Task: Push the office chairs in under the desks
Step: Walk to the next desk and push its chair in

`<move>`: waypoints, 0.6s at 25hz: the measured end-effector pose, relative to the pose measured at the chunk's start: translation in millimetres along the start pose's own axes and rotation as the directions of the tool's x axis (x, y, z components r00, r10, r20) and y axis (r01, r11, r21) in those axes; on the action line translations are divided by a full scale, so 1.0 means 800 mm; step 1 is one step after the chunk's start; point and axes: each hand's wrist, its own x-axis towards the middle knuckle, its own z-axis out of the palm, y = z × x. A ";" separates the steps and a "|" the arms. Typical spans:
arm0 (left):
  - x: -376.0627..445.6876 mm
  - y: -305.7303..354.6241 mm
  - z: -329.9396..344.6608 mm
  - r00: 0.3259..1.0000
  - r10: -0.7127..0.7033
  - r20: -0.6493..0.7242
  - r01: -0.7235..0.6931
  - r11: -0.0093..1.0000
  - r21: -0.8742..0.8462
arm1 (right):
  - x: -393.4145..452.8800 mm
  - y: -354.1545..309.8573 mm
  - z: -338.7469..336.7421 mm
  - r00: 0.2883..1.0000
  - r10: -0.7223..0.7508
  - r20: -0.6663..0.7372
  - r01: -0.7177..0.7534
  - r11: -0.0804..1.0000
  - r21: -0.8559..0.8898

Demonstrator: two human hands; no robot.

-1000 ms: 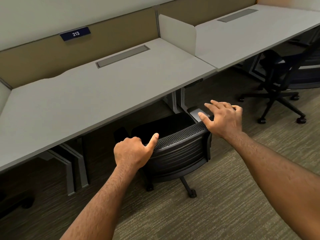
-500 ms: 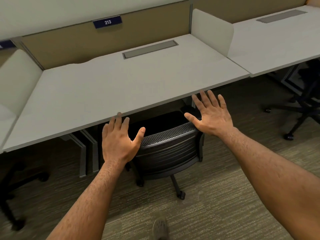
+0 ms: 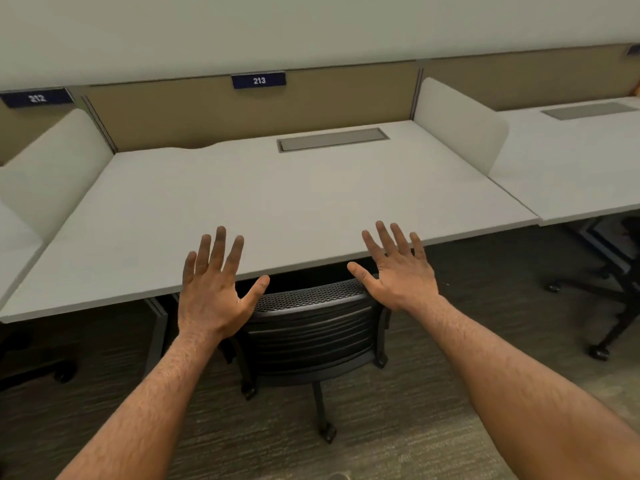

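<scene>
A black mesh-backed office chair (image 3: 313, 332) stands tucked under the front edge of the white desk (image 3: 284, 206) labelled 213; only its backrest and part of its wheeled base show. My left hand (image 3: 213, 289) hovers with fingers spread just left of the backrest's top. On the other side my right hand (image 3: 398, 268) is also spread, above the backrest's right corner. Neither hand holds anything, and both look lifted off the chair.
Another black chair's base (image 3: 609, 296) sticks out from under the desk on the right (image 3: 571, 168). A dark chair base (image 3: 38, 362) shows under the left desk. White dividers (image 3: 457, 123) separate the desks. Grey carpet (image 3: 398, 431) lies in front.
Both hands let go of the chair's backrest and opened flat. The chair has gone further under the desk, and the view swung to face desk 213 squarely.
</scene>
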 end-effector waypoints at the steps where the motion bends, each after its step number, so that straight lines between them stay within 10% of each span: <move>1: 0.004 -0.004 0.002 1.000 0.013 -0.001 -0.013 1.000 0.008 | 0.005 -0.004 0.000 1.000 -0.001 0.004 0.001 1.000 0.004; 15: 0.093 -0.074 0.030 0.999 -0.017 0.046 0.020 0.997 -0.071 | 0.118 -0.048 0.015 1.000 -0.002 0.016 0.002 1.000 0.009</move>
